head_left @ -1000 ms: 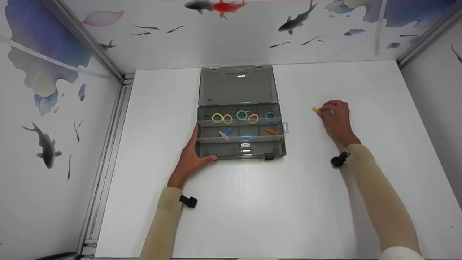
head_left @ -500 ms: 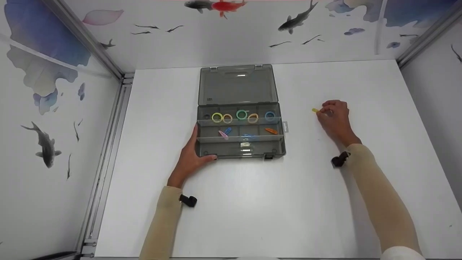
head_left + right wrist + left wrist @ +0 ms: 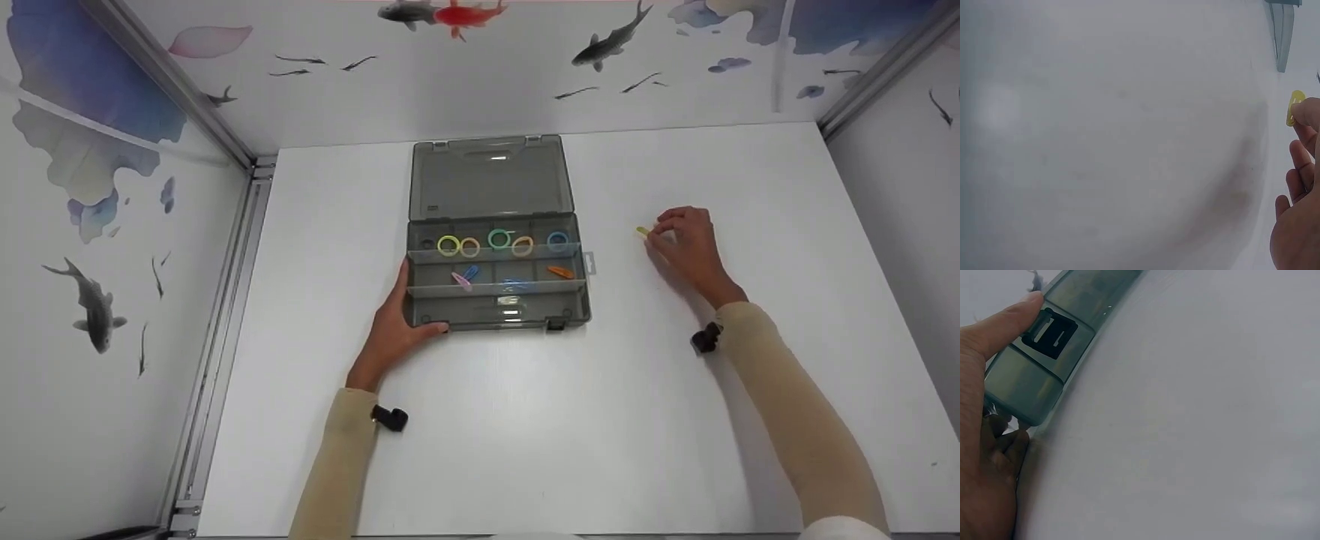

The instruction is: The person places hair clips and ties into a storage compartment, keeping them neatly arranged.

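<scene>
In the head view, a grey see-through compartment box (image 3: 465, 309) lies with its lid open. My left hand (image 3: 390, 334) grips its front left corner, the thumb on the front edge and the fingers along the left side. The left wrist view shows that thumb (image 3: 1013, 320) beside a dark latch (image 3: 1053, 334). To the right of the box, my right hand (image 3: 686, 244) pinches a small yellow hair clip (image 3: 1297, 95) between thumb and forefinger, its other fingers loosely bent. The middle row of compartments holds a pink hair clip (image 3: 461, 280), an orange one (image 3: 560, 272) and blue ones.
Several coloured rings, among them a yellow ring (image 3: 439, 245) and a green ring (image 3: 490, 239), lie in the back row. The raised lid (image 3: 491, 184) stretches toward the back wall. White panels with fish pictures enclose the white table (image 3: 495, 450) at the back and sides.
My right hand has shifted slightly left toward the box with the yellow hair clip in its pinch. The left hand keeps its place at the box corner.
</scene>
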{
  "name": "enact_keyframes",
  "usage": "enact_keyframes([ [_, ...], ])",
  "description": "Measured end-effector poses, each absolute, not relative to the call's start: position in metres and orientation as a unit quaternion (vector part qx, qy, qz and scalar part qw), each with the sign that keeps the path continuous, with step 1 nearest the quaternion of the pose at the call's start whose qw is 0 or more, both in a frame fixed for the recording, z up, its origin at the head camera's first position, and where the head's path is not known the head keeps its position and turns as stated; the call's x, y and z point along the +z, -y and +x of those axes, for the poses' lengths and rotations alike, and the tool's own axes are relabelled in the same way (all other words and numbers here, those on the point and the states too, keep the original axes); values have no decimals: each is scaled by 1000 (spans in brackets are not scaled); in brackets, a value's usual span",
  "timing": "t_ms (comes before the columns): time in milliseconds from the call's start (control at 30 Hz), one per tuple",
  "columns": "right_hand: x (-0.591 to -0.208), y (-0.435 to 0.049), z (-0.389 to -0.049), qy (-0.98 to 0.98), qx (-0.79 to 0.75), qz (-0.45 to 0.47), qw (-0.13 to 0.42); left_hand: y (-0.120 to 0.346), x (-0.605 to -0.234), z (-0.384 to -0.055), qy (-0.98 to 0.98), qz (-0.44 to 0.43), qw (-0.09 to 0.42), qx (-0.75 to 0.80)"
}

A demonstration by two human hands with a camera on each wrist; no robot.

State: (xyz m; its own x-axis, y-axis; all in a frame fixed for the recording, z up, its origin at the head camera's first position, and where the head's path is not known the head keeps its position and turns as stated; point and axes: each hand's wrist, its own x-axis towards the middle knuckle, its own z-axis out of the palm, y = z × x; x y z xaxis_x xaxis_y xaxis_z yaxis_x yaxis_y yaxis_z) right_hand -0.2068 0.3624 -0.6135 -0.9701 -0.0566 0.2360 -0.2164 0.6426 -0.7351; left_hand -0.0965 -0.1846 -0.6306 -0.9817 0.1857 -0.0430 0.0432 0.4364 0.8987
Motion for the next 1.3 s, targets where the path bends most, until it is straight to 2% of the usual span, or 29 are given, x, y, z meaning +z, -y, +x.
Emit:
enact_keyframes([
  [233, -606, -351, -205, 883, 430, 146, 116, 185, -632, -97, -839, 64, 67, 536],
  [533, -590, -326, -206, 881, 426, 165, 122, 187, -633, -97, -842, 61, 74, 532],
  [1000, -572, -276, -203, 881, 412, 214, 93, 187, -634, -98, -840, 70, 70, 533],
  [1300, -565, -252, -200, 869, 395, 284, 90, 186, -634, -97, -840, 72, 71, 533],
])
